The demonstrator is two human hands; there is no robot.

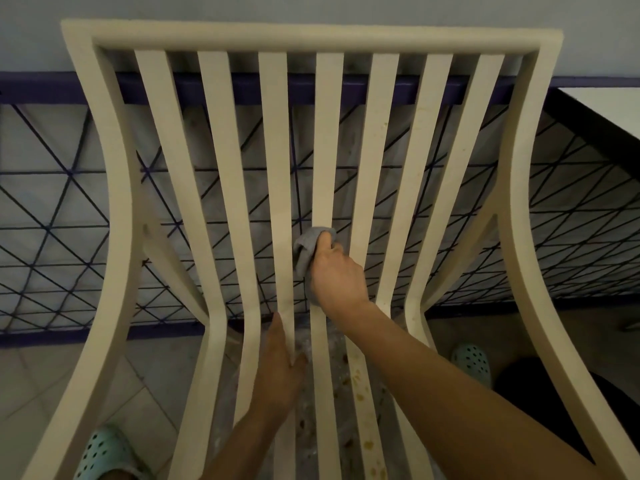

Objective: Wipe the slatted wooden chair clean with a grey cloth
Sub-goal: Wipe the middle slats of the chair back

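Our right hand (337, 275) squeezes the cloth (306, 252) tight against a middle slat (327, 150) of the chair (194, 36). Our left hand (278, 365) lies flat, fingers straight, on the next slat, just below the cloth. Brown spots (360, 396) dot the cream wood under our right arm.

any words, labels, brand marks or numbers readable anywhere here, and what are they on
None: no word, label, brand mark or number shows on the slatted wooden chair, the grey cloth or the green clogs.
The brown marks on the seat slats are stains, not writing.
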